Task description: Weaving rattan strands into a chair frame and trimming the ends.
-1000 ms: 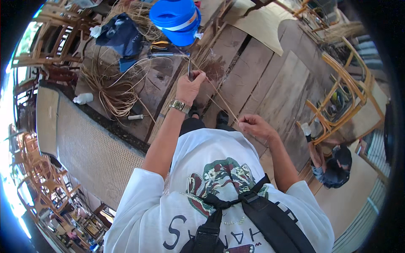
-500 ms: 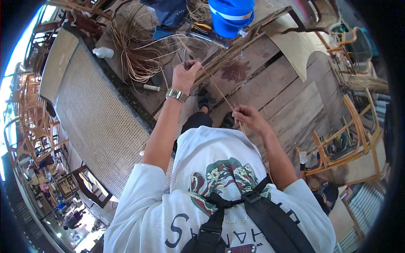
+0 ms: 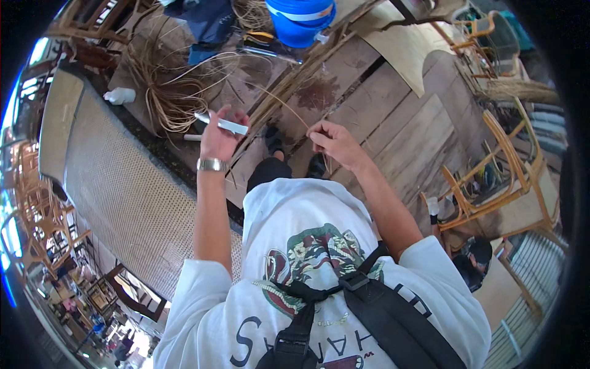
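Note:
My left hand (image 3: 216, 142), palm turned up with its fingers loosely curled, holds a narrow silver-white tool (image 3: 232, 126) across the palm. It resembles a knife or cutter, but its exact kind is unclear. My right hand (image 3: 332, 142) pinches a thin cane strand (image 3: 286, 106) between thumb and fingertips. The strand arcs from the right fingers toward the far left, and a short end hangs below them. Beyond my left hand lies a loose bundle of cane strands (image 3: 165, 101). A short white tube (image 3: 192, 138) rests beside that hand.
A long woven-cane panel with a dark frame (image 3: 123, 178) stands to my left. Farther off are a blue bucket (image 3: 301, 27), dark blue cloth (image 3: 206, 24), hand tools (image 3: 264, 46) and a white bottle (image 3: 120, 96). Wooden chair frames (image 3: 491, 172) and another person (image 3: 473, 261) are at right.
My left hand has come off the strand, shifted left and turned palm up, bringing the silver-white tool into sight. My right hand still pinches the strand. The whole view has shifted slightly.

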Available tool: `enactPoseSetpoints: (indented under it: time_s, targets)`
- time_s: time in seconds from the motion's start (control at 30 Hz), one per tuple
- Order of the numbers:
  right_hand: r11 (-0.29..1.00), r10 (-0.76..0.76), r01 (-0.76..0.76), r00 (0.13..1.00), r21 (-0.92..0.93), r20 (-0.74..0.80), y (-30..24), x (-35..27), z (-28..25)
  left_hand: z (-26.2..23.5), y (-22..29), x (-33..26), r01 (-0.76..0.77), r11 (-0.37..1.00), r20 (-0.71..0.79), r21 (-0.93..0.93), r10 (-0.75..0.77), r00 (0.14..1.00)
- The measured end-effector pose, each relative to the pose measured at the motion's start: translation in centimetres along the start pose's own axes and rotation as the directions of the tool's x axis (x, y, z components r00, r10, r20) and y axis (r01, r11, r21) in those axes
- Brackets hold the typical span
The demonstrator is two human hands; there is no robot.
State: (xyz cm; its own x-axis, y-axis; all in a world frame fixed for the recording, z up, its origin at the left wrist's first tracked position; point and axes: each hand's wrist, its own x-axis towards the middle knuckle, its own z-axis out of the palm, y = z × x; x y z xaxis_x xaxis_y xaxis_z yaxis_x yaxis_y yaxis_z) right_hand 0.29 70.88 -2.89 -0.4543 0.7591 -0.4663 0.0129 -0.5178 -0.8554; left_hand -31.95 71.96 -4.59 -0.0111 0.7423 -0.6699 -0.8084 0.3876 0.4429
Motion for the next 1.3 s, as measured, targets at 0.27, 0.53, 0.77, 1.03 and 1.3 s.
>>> enactPoseSetpoints:
  time_s: [0.27,0.53,0.77,1.03,1.3]
  targets:
    - [0.997,-0.007,0.012,0.998,0.076,-0.065,1.2,2.6,0.7,0.4,-6.4,-1.6,0.124,0.992,0.296,-0.012,-0.115,0.948]
    - [0.999,-0.006,0.013,0.988,0.041,-0.155,1.8,3.3,1.7,4.0,-6.8,1.0,0.071,0.996,0.219,0.063,-0.083,0.972]
    - [0.999,-0.026,0.021,0.991,-0.04,-0.129,2.6,2.6,0.6,7.2,-8.1,1.5,-0.079,0.924,0.243,0.374,-0.016,0.97]
    - [0.954,0.171,-0.217,0.961,-0.209,-0.22,2.4,-2.8,0.5,5.8,-11.8,3.5,-0.509,0.028,0.473,0.86,0.326,0.818]
    - [0.976,-0.142,0.18,0.953,0.122,-0.267,-5.6,0.7,-3.6,0.1,-13.9,2.9,-0.47,-0.484,0.488,0.738,-0.099,0.868]
